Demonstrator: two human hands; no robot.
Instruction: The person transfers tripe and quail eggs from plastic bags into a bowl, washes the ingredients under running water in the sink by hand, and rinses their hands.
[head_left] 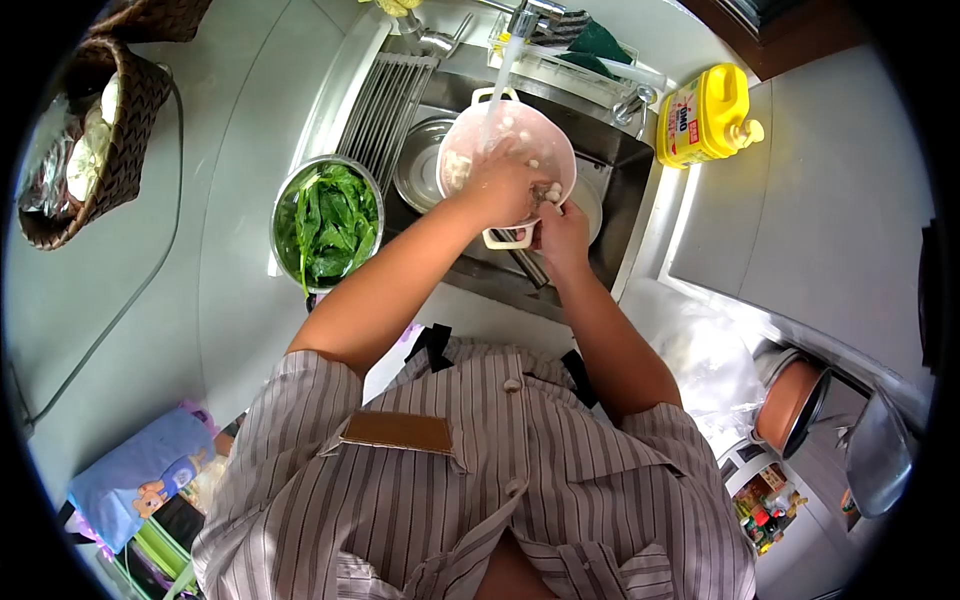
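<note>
A pink two-handled bowl [470,128] is tilted in the sink under the running tap [523,22]. Water falls into it among small white pieces [457,168] whose kind I cannot make out. My left hand [505,185] reaches inside the bowl, touching the pieces; its fingers are partly hidden and blurred by water. On the near right side, my right hand [562,235] grips the bowl's rim beside the lower handle [507,240], fingers underneath.
Under the bowl, the steel sink [625,165] holds a lidlike round piece [410,165]. A roll-up rack [388,100] spans its left side, near a steel bowl of green leaves [330,225]. A yellow detergent bottle [705,115] stands right; a woven basket [125,140] is far left.
</note>
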